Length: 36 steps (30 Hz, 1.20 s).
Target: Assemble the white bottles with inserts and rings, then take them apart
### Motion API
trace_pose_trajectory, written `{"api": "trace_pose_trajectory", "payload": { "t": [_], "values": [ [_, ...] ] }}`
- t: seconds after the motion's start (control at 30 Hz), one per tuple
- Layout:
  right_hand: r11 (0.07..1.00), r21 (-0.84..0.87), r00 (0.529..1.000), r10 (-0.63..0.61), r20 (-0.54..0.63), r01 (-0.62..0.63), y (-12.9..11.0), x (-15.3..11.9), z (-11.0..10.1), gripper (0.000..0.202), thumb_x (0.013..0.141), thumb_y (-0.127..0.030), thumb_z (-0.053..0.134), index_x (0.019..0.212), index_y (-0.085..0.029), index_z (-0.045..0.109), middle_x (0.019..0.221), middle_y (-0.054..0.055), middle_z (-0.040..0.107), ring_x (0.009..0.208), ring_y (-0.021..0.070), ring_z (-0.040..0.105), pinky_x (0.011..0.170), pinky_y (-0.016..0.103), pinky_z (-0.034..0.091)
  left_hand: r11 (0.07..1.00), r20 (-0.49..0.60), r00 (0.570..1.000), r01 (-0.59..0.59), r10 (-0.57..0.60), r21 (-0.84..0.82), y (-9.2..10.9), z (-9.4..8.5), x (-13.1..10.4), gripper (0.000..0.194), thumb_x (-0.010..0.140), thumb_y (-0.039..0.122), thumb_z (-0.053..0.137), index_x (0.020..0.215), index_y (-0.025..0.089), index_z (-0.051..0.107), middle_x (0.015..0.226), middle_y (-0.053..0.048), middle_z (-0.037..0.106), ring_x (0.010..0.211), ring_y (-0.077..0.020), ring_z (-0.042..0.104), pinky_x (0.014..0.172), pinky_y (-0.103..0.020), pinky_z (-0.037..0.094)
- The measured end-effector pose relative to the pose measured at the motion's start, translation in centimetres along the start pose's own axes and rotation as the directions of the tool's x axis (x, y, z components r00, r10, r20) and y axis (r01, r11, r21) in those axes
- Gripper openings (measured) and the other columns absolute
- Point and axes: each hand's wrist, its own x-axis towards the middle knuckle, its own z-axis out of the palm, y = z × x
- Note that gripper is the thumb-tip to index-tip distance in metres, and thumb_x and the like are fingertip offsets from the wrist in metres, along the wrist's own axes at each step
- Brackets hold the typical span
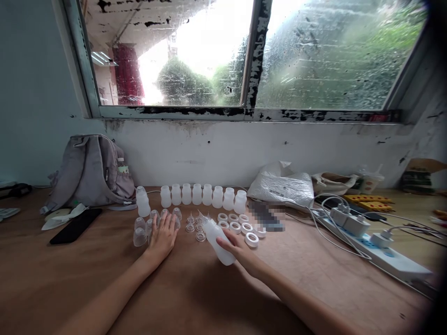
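My right hand (232,246) is wrapped round a translucent white bottle (218,242), tilted to the left, with a clear nipple at its top. My left hand (163,237) reaches over a group of clear domed caps (140,236); its fingers are stretched out and touch or cover some of them. Between the hands lie several clear nipples (200,236). White rings (252,239) lie in rows to the right of the bottle. Behind, several open white bottles (197,194) stand in a line, and a capped bottle (142,202) stands at the left.
A grey backpack (92,172) and a black phone (75,226) are at the left. A silver plastic bag (284,186) lies at the back right. At the right, a white power strip (380,253) holds chargers and cables. A blurred-out flat item (267,216) lies beyond the rings.
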Motion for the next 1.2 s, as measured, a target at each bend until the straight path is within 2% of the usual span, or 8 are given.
{"api": "trace_pose_trajectory", "payload": {
  "t": [0.13, 0.5, 0.63, 0.73, 0.83, 0.97, 1.07, 1.2],
  "values": [
    [0.999, 0.017, 0.998, 0.038, -0.058, -0.038, 0.0, 0.2, -0.1, 0.040, 0.072, -0.046, 0.055, 0.101, -0.020, 0.048, 0.094, 0.004, 0.057, 0.080, 0.0183, 0.053, 0.062, 0.026, 0.041, 0.999, 0.024, 0.999, -0.028, 0.027, 0.022, 0.5, -0.9, 0.2, 0.038, 0.082, 0.016, 0.036, 0.119, 0.015, 0.047, 0.100, -0.011, 0.058, 0.101, -0.0235, 0.047, 0.100, -0.047, 0.014],
    [0.997, -0.064, 0.990, 0.029, -0.139, -0.038, 0.1, 0.6, -0.7, 0.041, 0.067, -0.048, 0.058, 0.098, -0.021, 0.055, 0.097, 0.005, 0.058, 0.088, 0.0210, 0.054, 0.070, 0.028, 0.043, 0.997, 0.067, 0.997, 0.020, -0.025, 0.070, 0.9, -1.2, -0.1, 0.034, 0.083, 0.022, 0.037, 0.115, 0.015, 0.049, 0.116, -0.013, 0.049, 0.107, -0.0266, 0.042, 0.093, -0.047, 0.023],
    [0.995, -0.097, 0.987, 0.013, -0.159, -0.028, 0.3, 0.7, -0.8, 0.042, 0.067, -0.047, 0.058, 0.099, -0.020, 0.057, 0.099, 0.005, 0.059, 0.089, 0.0217, 0.054, 0.070, 0.029, 0.043, 0.995, 0.102, 0.994, 0.033, -0.043, 0.094, 0.8, -1.0, -0.3, 0.037, 0.083, 0.026, 0.037, 0.115, 0.011, 0.048, 0.108, -0.015, 0.053, 0.100, -0.0287, 0.045, 0.086, -0.046, 0.030],
    [0.994, -0.105, 0.987, 0.017, -0.160, -0.034, 0.1, 0.7, -0.8, 0.041, 0.068, -0.046, 0.058, 0.099, -0.020, 0.058, 0.097, 0.005, 0.059, 0.088, 0.0219, 0.054, 0.069, 0.028, 0.043, 0.999, 0.118, 0.992, 0.031, -0.033, 0.021, 0.7, -0.5, -0.4, 0.035, 0.083, 0.021, 0.036, 0.113, 0.012, 0.049, 0.098, -0.013, 0.055, 0.093, -0.0269, 0.048, 0.079, -0.042, 0.037],
    [0.994, -0.108, 0.985, -0.002, -0.170, -0.017, -0.1, 0.6, -0.9, 0.040, 0.068, -0.046, 0.058, 0.099, -0.021, 0.058, 0.096, 0.005, 0.059, 0.087, 0.0218, 0.054, 0.069, 0.029, 0.043, 0.976, 0.042, 0.999, -0.002, 0.011, -0.219, 1.0, -0.4, -0.4, 0.034, 0.084, 0.016, 0.034, 0.115, 0.016, 0.047, 0.102, -0.011, 0.052, 0.095, -0.0232, 0.048, 0.082, -0.039, 0.038],
    [0.993, -0.115, 0.988, -0.021, -0.156, 0.003, -0.1, 0.7, -1.1, 0.038, 0.068, -0.046, 0.058, 0.097, -0.021, 0.059, 0.092, 0.004, 0.059, 0.085, 0.0214, 0.054, 0.067, 0.029, 0.042, 0.754, -0.010, 0.983, 0.133, -0.183, -0.644, 2.1, -1.2, -0.3, 0.033, 0.085, 0.028, 0.037, 0.117, 0.023, 0.043, 0.108, -0.007, 0.043, 0.103, -0.0182, 0.045, 0.086, -0.032, 0.041],
    [0.995, -0.099, 0.989, 0.006, -0.149, -0.021, 0.2, 0.9, -1.3, 0.037, 0.067, -0.047, 0.059, 0.095, -0.022, 0.056, 0.085, 0.002, 0.060, 0.075, 0.0188, 0.055, 0.057, 0.026, 0.041, 0.496, 0.089, 0.928, 0.273, -0.362, -0.824, 2.8, -1.2, -0.3, 0.029, 0.084, 0.035, 0.040, 0.108, 0.023, 0.050, 0.110, -0.007, 0.043, 0.107, -0.0183, 0.044, 0.086, -0.030, 0.042],
    [0.989, -0.140, 0.988, 0.035, -0.153, -0.056, 0.6, 1.1, -1.4, 0.034, 0.064, -0.044, 0.062, 0.088, -0.020, 0.057, 0.080, 0.002, 0.059, 0.068, 0.0167, 0.055, 0.053, 0.024, 0.039, 0.174, 0.219, 0.896, 0.304, -0.386, -0.937, 2.8, -0.1, -0.1, 0.027, 0.080, 0.038, 0.046, 0.098, 0.018, 0.049, 0.107, -0.008, 0.050, 0.107, -0.0192, 0.047, 0.089, -0.032, 0.040]
  ]
}}
